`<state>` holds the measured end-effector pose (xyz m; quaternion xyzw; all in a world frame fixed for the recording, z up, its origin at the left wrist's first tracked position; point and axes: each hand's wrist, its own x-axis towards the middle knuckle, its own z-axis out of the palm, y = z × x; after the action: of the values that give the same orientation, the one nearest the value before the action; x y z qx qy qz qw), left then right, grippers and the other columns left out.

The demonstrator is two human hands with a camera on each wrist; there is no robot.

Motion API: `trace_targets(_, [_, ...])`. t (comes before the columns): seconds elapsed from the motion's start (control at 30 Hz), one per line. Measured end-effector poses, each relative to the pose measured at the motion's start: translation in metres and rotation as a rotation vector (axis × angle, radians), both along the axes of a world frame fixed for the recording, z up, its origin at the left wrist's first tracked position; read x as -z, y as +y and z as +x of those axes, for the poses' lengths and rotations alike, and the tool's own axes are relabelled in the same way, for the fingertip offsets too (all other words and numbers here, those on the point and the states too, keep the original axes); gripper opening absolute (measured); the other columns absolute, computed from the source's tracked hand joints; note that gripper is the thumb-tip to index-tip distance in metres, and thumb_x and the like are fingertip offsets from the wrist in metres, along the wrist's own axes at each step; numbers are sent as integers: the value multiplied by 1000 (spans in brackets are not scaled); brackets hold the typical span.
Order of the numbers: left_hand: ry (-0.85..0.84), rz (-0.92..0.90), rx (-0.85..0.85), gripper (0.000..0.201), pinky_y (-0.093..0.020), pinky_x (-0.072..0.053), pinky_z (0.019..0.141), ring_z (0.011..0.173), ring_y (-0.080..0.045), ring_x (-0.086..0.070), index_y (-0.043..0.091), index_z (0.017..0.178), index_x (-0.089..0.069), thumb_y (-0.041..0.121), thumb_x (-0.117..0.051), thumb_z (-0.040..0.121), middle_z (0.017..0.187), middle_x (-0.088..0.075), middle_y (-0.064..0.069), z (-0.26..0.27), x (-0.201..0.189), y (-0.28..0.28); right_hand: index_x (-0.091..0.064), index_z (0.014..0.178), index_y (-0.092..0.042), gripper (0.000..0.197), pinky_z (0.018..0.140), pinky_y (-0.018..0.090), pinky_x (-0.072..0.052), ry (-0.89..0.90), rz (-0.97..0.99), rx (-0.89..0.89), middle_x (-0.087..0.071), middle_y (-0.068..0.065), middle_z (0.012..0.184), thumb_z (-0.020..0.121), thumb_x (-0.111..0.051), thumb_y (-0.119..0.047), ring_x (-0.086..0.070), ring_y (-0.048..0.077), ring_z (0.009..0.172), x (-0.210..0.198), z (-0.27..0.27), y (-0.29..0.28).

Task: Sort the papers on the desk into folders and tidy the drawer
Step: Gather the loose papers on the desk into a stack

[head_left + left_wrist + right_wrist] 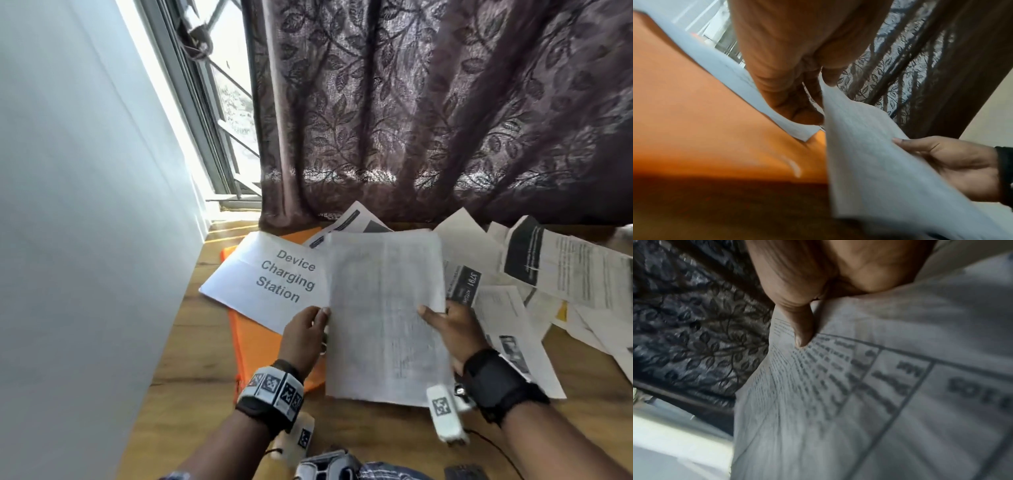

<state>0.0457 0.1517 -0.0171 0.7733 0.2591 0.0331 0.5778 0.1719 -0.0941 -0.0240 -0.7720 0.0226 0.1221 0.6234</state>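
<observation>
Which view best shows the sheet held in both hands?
The head view: the whole held sheet shows there, the left hand pinching one edge and the right hand the other. The left wrist view shows only its blurred blank side; the right wrist view shows a close, blurred printed table.
</observation>
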Motion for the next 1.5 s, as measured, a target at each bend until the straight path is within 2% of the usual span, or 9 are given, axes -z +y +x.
trace_targets(0.1, [3,439,92,20,-40,-49,93,104,-24,-62,18,107,-68,32,-57,97,119,-62,-6,0,4,9,-76,90,-14,8,92,56,-55,-5,-49,108,-77,12,94,84,-77,-17,-72,34,93,6,18,-35])
trace_targets(0.2, [212,844,309,48,-43,-34,113,149,-29,-18,22,140,-46,45,-49,98,161,-24,-8,-1,6,12,-74,93,-17,9,93,51,-54,21,-49,177,-74,11,93,88,-72,-10,-70,35,96,2,21,-56])
trace_targets(0.27, [313,945,384,60,-51,-23,118,153,-30,1,22,151,-25,48,-41,99,166,-2,-8,1,4,7,-72,102,-12,14,93,47,-53,35,-19,194,-72,12,94,89,-71,-8,-69,35,96,0,19,-62])
trace_targets(0.43, [400,988,511,63,-59,-22,114,151,-32,-7,28,155,-9,49,-34,101,165,-4,-9,1,10,2,-72,108,-9,20,95,53,-53,60,11,176,-74,13,100,88,-71,-8,-69,35,98,6,12,-61])
trace_targets(0.93, [386,1000,524,39,-47,-26,113,149,-16,-26,33,137,-53,42,-41,101,160,-30,9,-98,-7,4,-68,116,-2,26,96,46,-52,84,-4,-154,-72,14,107,92,-67,-7,-69,30,95,4,14,-17])
trace_targets(1.03, [404,877,258,45,-39,-28,113,132,-12,-48,29,115,-69,51,-35,95,136,-61,10,-116,-17,7,-68,110,1,20,83,38,-51,69,-50,-208,-70,12,91,92,-67,-7,-66,25,79,2,13,-6])
trace_targets(1.13, [464,884,-196,46,-36,-47,89,107,-24,-62,23,105,-68,57,-40,89,107,-71,-1,-120,-21,20,-70,107,1,19,80,37,-51,50,-88,-243,-70,4,82,91,-69,-9,-66,24,75,5,14,0])
trace_targets(1.33, [755,564,-506,90,-47,-48,93,119,-34,-56,11,124,-56,85,-49,73,127,-59,-13,-94,-17,42,-71,87,-15,3,85,51,-58,61,-143,-328,-74,8,86,91,-71,-15,-71,31,83,5,17,9])
trace_targets(1.5, [746,512,-550,85,-45,-50,94,120,-35,-55,6,128,-52,64,-73,70,130,-55,-16,-79,-7,54,-71,86,-17,7,85,50,-58,69,-138,-392,-75,9,87,91,-70,-13,-72,31,85,6,16,17])
